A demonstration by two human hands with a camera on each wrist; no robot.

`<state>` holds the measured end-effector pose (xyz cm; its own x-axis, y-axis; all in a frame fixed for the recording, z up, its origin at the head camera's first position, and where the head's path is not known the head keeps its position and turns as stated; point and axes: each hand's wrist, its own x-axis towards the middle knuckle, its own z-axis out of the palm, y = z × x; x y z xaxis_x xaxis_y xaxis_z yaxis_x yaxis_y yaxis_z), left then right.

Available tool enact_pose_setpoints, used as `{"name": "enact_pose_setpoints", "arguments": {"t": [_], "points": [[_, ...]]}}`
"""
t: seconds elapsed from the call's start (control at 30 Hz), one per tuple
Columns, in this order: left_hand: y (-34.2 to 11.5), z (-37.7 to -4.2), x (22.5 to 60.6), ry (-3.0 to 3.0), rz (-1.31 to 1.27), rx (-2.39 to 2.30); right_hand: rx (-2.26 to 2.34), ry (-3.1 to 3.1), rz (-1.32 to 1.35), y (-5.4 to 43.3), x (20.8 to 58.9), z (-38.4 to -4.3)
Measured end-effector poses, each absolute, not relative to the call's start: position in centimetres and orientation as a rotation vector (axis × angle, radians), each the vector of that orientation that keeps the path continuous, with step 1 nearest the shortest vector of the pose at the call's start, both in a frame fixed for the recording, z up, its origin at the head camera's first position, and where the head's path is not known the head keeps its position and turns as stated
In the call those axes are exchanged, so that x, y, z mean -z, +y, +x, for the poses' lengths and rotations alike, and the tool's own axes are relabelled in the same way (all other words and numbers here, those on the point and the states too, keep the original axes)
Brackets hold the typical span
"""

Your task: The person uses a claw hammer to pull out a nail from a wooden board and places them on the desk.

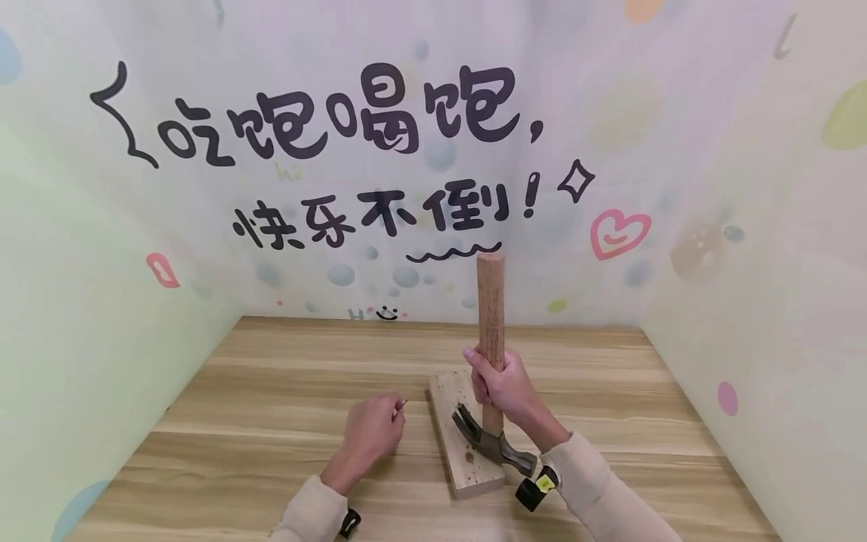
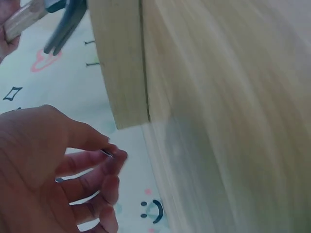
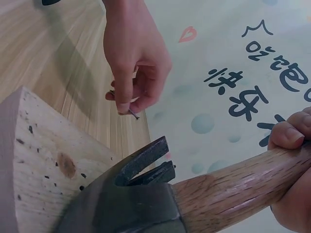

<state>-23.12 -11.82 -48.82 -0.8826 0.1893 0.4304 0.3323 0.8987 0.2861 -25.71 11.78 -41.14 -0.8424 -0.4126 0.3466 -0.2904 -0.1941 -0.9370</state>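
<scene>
My right hand (image 1: 504, 384) grips the wooden handle of a claw hammer (image 1: 491, 316). The handle stands nearly upright, with the dark metal head at its lower end over a wooden block (image 1: 474, 470). To the left of the block, my left hand (image 1: 375, 425) pinches a small nail (image 3: 134, 115) between thumb and fingers. The nail's head end pokes out past the fingertips in the right wrist view. Dark specks and a brown knot mark the block's top face. In the left wrist view, two thin nails (image 2: 91, 64) jut from the block.
The block lies on a wood-grain table (image 1: 271, 376). Pale printed walls (image 1: 339, 286) with lettering enclose it at the back and both sides. A black wrist device (image 1: 535, 489) with a yellow label sits at the right sleeve, close to the hammer head.
</scene>
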Motion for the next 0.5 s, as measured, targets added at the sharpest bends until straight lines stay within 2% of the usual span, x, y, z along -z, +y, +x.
{"name": "enact_pose_setpoints", "arguments": {"t": [0.23,0.5], "points": [[-12.7,-23.0,49.0,-2.719,-0.338,0.217,2.187,1.941,-0.892,11.8,40.9,-25.6],[-13.1,-23.0,49.4,-2.881,-0.22,0.249,2.169,1.949,-0.932,11.8,41.0,-25.5]]}}
